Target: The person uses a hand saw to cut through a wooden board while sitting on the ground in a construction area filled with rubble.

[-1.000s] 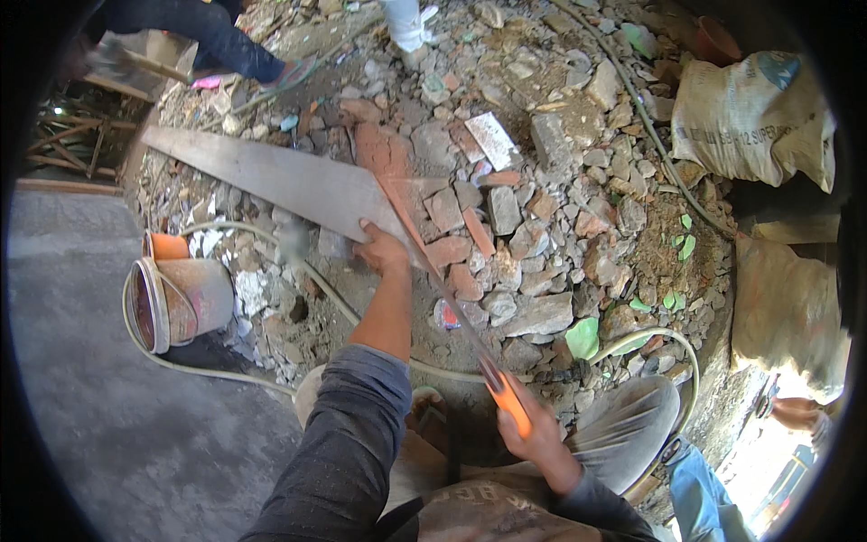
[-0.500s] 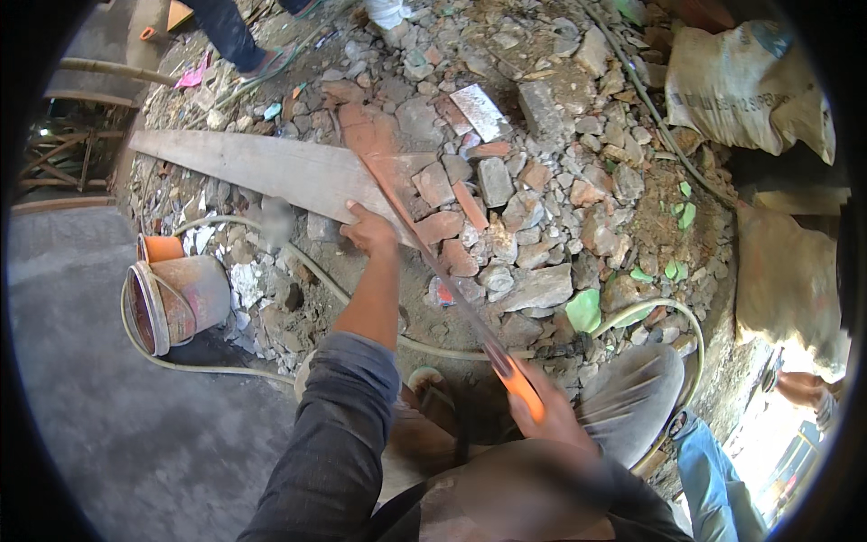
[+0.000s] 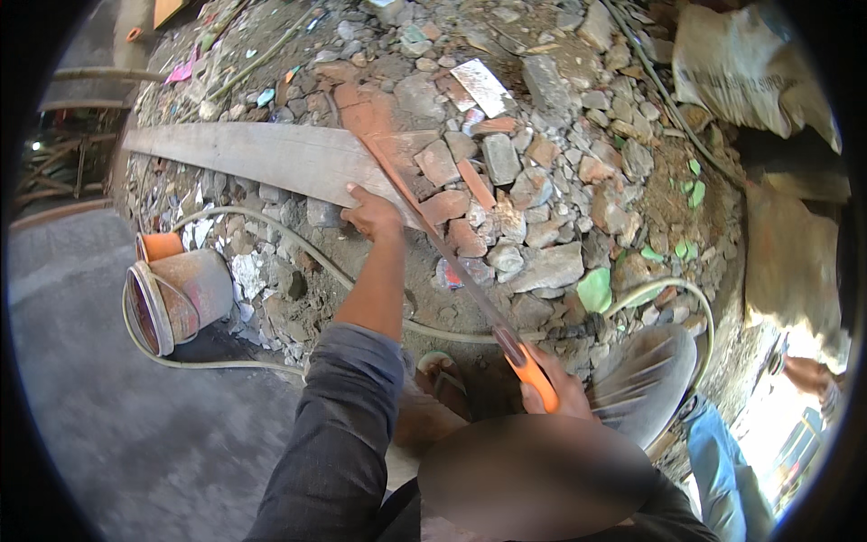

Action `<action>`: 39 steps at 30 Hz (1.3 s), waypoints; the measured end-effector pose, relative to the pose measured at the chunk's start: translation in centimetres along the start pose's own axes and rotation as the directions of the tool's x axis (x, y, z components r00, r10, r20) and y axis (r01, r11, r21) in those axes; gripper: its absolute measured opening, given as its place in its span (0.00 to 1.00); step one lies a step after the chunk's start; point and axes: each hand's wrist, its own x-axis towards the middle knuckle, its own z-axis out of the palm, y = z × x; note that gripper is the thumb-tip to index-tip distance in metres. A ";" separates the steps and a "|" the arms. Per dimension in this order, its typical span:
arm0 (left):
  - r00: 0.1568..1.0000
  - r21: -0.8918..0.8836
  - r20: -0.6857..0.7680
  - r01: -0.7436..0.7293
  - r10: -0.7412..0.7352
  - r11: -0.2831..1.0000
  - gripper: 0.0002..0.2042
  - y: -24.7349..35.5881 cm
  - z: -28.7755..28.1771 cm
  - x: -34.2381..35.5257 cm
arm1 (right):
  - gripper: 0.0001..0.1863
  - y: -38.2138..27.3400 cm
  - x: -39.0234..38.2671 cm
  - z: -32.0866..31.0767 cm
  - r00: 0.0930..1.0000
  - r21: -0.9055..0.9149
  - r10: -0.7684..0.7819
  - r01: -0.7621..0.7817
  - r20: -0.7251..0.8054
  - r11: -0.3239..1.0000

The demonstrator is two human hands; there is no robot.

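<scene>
1. The left hand [image 3: 372, 215] presses flat on the near edge of a long wooden plank [image 3: 262, 155] that lies across a heap of broken brick and stone rubble [image 3: 533, 199]; its fingers are spread and curled over the edge, pinning the wood rather than closed round it.
2. The right hand [image 3: 555, 397] has its fingers clamped on the orange handle of a handsaw [image 3: 452, 262], whose blade runs up and away to meet the plank just beside the left hand.
3. Judged from how things lie, the cut is in hand but not through: the plank still reads as one piece on both sides of the blade, and how deep the kerf goes cannot be told.
4. The blade sits close to the left thumb, so that side has little spare room.
5. The plank's long part runs off to the left over rubble; its short right end rests among bricks.
6. Near the person's knee a hose [image 3: 271, 237] loops over the ground, and a tipped bucket [image 3: 172, 303] lies to the left beside grey concrete floor [image 3: 135, 443].
7. The saw's stroke path back toward the body looks open; a sandalled foot [image 3: 442, 384] stands just below the blade line.
</scene>
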 end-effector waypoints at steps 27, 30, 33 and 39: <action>0.998 0.026 -0.066 -0.007 0.009 1.000 0.48 -0.2 -1.5 1.6 | 0.21 -1.2 13.3 4.8 0.949 -0.006 -0.291 0.292 -0.123 0.956; 0.993 0.033 0.114 -0.016 0.013 0.999 0.48 1.2 2.6 -2.4 | 0.17 -1.8 26.8 6.5 0.935 -0.066 -0.255 0.246 -0.247 0.967; 0.998 0.009 0.068 0.012 -0.013 1.000 0.49 -1.2 0.9 -0.4 | 0.18 -0.7 21.6 8.0 0.968 -0.035 -0.160 0.157 -0.195 0.987; 0.998 -0.011 -0.023 -0.051 0.051 0.999 0.48 0.6 0.0 0.6 | 0.24 1.4 -1.0 -1.1 0.979 -0.047 -0.181 0.177 -0.098 0.983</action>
